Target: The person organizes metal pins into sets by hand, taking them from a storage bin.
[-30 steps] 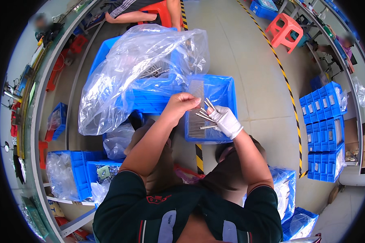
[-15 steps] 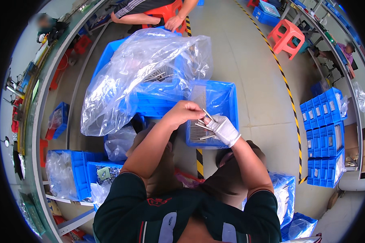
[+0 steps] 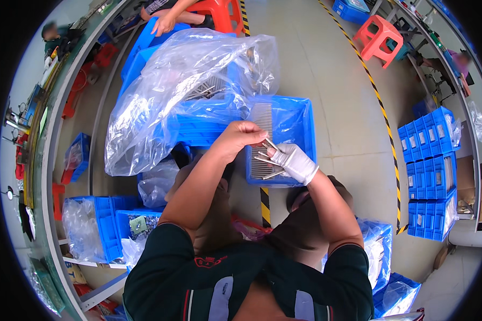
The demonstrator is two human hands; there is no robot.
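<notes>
My bare left hand (image 3: pixel 240 140) is closed in a pinch at the upper end of a thin metal rod (image 3: pixel 272 144). My right hand (image 3: pixel 294 163), in a white glove with some fingertips bare, is closed around several similar metal rods (image 3: pixel 273 175) that fan out to the left. Both hands are close together over a blue bin (image 3: pixel 308 134) lined with clear plastic. Along that bin's left side lies a tight row of metal rods (image 3: pixel 261 119), partly hidden below my hands.
Beyond it, a larger blue bin (image 3: pixel 198 128) holds loose rods under a big clear plastic bag (image 3: pixel 144 107). Another person's hand (image 3: pixel 163 24) touches a blue bin at the far left. Stacked blue bins (image 3: pixel 428 176) and a red stool (image 3: pixel 377 40) stand to the right.
My hands stay together over the bin, with the left fingertips still at the rod. The other person's hand has moved left onto a blue bin, which is now tilted. The whole view has shifted slightly.
</notes>
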